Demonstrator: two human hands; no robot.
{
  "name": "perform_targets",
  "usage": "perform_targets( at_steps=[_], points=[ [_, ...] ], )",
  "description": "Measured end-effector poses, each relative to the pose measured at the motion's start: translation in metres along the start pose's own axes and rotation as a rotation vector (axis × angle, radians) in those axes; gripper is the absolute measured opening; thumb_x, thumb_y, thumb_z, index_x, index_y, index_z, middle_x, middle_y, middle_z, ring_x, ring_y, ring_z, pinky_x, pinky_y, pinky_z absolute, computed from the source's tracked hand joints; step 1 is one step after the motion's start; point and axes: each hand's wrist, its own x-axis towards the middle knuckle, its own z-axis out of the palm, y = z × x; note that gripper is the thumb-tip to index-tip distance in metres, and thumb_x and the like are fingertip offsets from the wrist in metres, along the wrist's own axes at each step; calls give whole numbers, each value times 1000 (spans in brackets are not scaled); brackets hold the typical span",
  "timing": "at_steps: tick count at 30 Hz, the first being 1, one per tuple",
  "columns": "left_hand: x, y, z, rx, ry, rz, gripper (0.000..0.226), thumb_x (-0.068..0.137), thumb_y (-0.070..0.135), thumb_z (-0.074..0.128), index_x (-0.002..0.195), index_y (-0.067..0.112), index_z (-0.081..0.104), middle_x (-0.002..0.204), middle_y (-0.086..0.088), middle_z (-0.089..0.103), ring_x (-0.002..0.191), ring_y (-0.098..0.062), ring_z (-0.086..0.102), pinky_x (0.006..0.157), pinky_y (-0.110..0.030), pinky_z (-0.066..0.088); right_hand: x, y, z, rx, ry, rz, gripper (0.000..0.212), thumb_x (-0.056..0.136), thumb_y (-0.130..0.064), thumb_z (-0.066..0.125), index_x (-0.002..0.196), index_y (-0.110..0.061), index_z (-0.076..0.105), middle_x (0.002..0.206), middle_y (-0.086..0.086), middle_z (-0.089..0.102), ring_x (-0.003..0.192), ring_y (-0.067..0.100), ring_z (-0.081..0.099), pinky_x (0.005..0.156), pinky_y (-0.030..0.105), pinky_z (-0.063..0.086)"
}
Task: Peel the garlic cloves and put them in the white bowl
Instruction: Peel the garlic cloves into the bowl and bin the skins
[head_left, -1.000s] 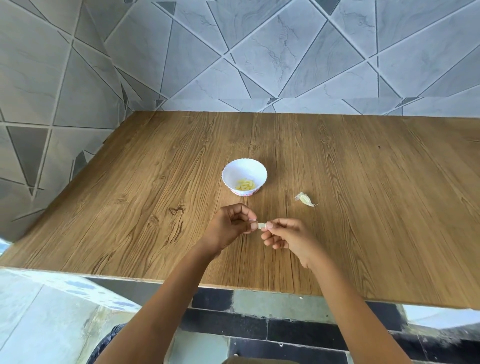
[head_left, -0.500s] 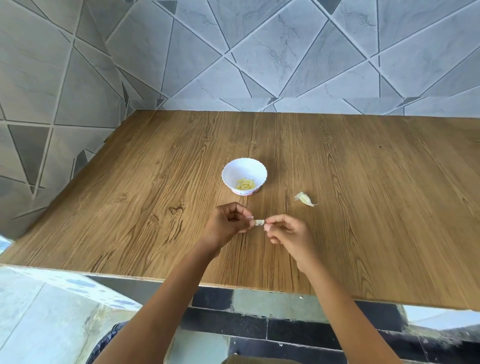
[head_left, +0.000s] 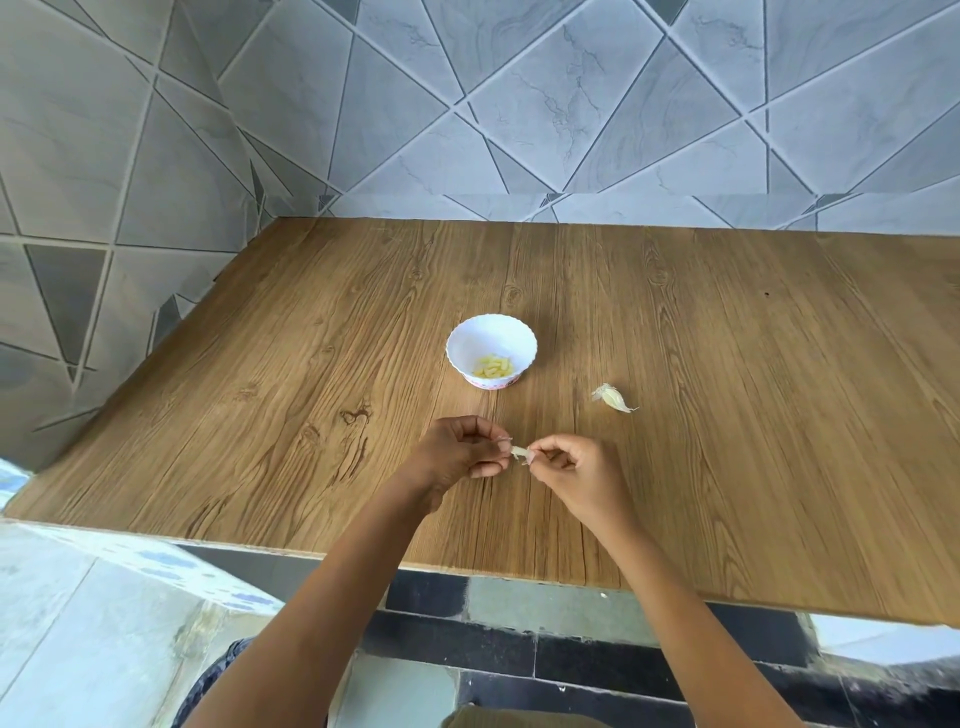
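Note:
A small garlic clove (head_left: 519, 453) is pinched between my left hand (head_left: 460, 451) and my right hand (head_left: 574, 470), just above the wooden table in front of the bowl. Both hands have their fingers curled round its ends, and most of the clove is hidden by fingertips. The white bowl (head_left: 467, 338) stands a little beyond my hands and holds several peeled yellowish cloves (head_left: 492, 367). An unpeeled clove with papery skin (head_left: 613, 398) lies on the table to the right of the bowl.
The wooden table (head_left: 727, 415) reaches back to a grey tiled wall (head_left: 519, 104) and to a tiled wall on the left. Its front edge runs just under my forearms, with floor tiles below.
Both hands have shifted slightly away from me with the clove still pinched between them; my fingers have worked a little on its skin. Bowl and loose clove have not moved.

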Motion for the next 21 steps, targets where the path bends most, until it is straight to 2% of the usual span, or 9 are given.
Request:
perform_targets(
  at_steps=[5, 9, 11, 13, 15, 17, 19, 21],
  points=[
    [-3, -1, 0, -44, -25, -20, 11, 83, -6, 63, 84, 4, 65, 73, -5, 68, 67, -11, 67, 64, -18, 56, 3, -6, -4, 94, -62, 90, 19, 81, -4, 67, 74, -22, 68, 56, -4, 64, 51, 6, 59, 54, 22, 48],
    [-3, 0, 0, -39, -37, -1, 11, 84, -6, 62, 86, 4, 65, 75, -7, 68, 68, -11, 67, 64, -18, 56, 3, -11, -5, 165, -96, 168, 12, 84, -4, 63, 77, -13, 68, 63, 6, 67, 53, 9, 61, 54, 24, 51],
    [-4, 1, -1, -38, -44, 26, 11, 83, -5, 63, 86, 5, 65, 75, -7, 68, 69, -11, 67, 66, -19, 56, 3, -14, -5, 291, -103, 271, 15, 88, -1, 57, 76, -6, 65, 65, 7, 64, 54, 10, 60, 53, 22, 50],
    [-4, 2, -2, -14, -24, 56, 11, 82, -5, 65, 86, 6, 65, 74, -5, 68, 70, -11, 66, 68, -19, 56, 2, -15, -6, 319, -68, 342, 21, 90, -3, 51, 72, -3, 61, 63, 5, 59, 51, 11, 57, 50, 22, 47],
    [-4, 2, -3, 24, 20, 76, 13, 80, -5, 68, 86, 7, 66, 73, -5, 68, 69, -11, 65, 70, -22, 56, 0, -10, -4, 171, -35, 303, 24, 90, -7, 53, 67, -4, 58, 59, 8, 57, 49, 15, 56, 48, 29, 47],
    [-5, 1, -3, 65, 62, 94, 12, 80, -4, 69, 84, 7, 66, 73, -6, 68, 69, -12, 64, 73, -26, 55, -2, -7, -2, -38, -15, 170, 27, 86, -14, 62, 61, -6, 55, 54, 9, 57, 46, 18, 55, 46, 31, 43],
    [-5, -1, -1, 97, 92, 116, 12, 80, -5, 69, 82, 6, 66, 73, -7, 66, 68, -13, 63, 73, -25, 55, -3, -4, 0, -125, 6, 64, 31, 81, -18, 72, 58, -12, 53, 49, -2, 53, 45, 10, 51, 43, 16, 34],
    [-6, -2, 1, 122, 113, 143, 13, 80, -6, 68, 80, 6, 66, 73, -6, 66, 68, -12, 63, 71, -24, 55, -3, -4, 1, -115, 16, 35, 24, 79, -17, 75, 63, -14, 58, 54, -9, 54, 51, 1, 50, 47, 10, 34]
  ],
)
